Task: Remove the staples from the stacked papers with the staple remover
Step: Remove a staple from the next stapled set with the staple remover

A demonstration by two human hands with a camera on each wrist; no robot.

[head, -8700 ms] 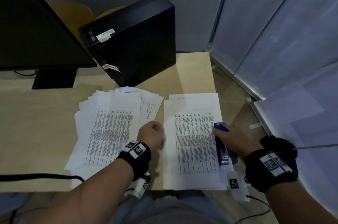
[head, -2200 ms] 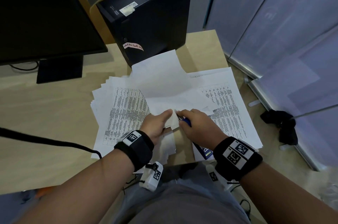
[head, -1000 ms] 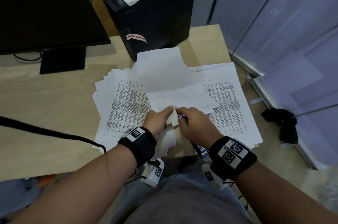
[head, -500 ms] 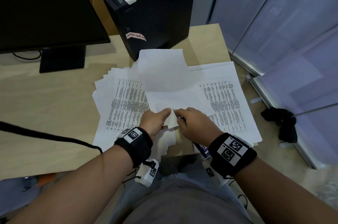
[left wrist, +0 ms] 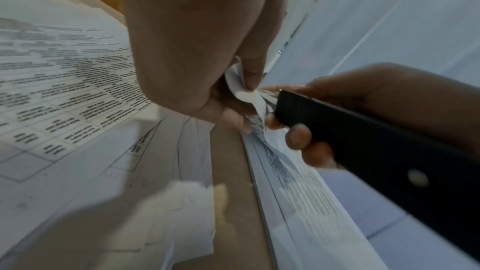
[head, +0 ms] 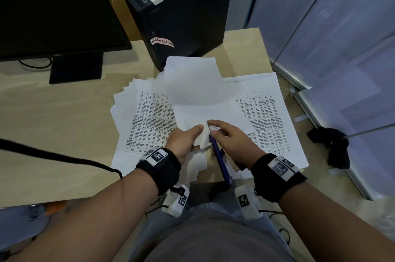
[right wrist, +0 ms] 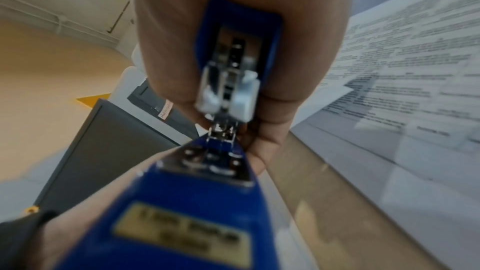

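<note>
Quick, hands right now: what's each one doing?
Left hand: pinching the folded-up corner of the stapled papers.
Right hand: gripping the blue staple remover, its metal tip at that same corner.

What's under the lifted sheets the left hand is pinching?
Under the lifted sheets: the right stack of printed papers and bare desk near the left hand. The staple at the pinched corner is hidden by the fingers.

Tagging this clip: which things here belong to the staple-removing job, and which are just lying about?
In the job: blue stapler in right hand; paper corner pinched by left hand; both paper stacks.
Lying about: monitor, computer tower, black cable.
</note>
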